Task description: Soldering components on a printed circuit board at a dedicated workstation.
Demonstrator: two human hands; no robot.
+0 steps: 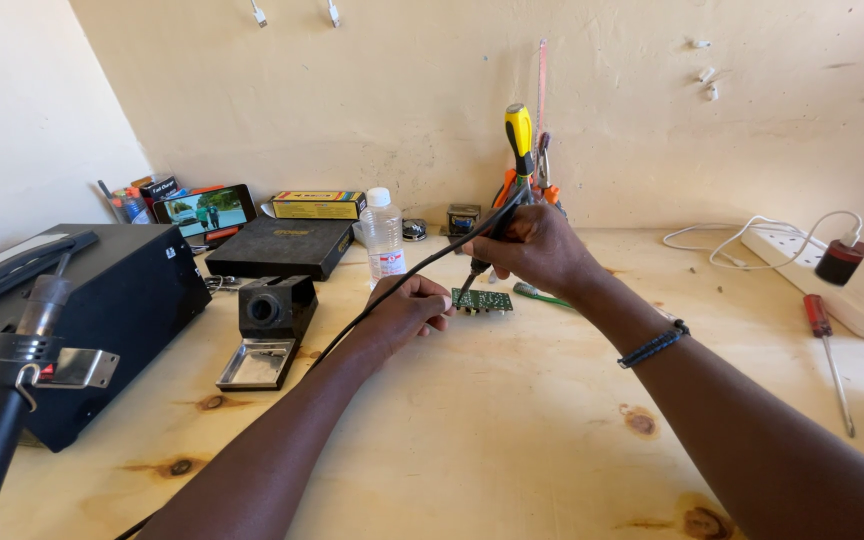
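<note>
The small green circuit board (482, 300) is pinched by the left hand (407, 310) on the surface (512, 420), seemingly steadied, while the soldering iron (482, 255) is gripped by the right hand (542, 250).

clear plastic bottle (383, 232), red-handled screwdriver (826, 347), white power strip (832, 280)

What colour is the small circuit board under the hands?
Green, clearest in the head view: circuit board.
</note>
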